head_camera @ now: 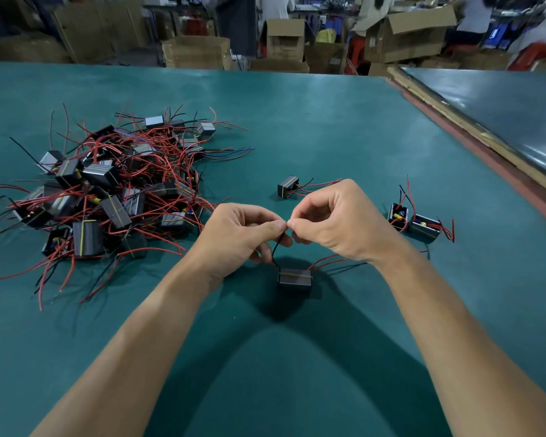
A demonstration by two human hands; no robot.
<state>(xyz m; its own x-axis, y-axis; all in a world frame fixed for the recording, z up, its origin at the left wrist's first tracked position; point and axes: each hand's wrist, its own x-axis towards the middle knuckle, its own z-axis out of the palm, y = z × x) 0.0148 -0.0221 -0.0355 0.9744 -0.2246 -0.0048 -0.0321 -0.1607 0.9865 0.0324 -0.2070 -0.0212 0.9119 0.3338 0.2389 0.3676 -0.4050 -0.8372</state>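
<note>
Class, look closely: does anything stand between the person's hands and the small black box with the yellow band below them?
Nothing visible does. The left hand and right hand pinch a thin black wire that runs down to the small black yellow-banded box on the green table.

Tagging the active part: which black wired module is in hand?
The module just below the hands: its black wire is pinched by the left hand and right hand. The one beyond, the right pair and the left pile lie untouched.
</note>
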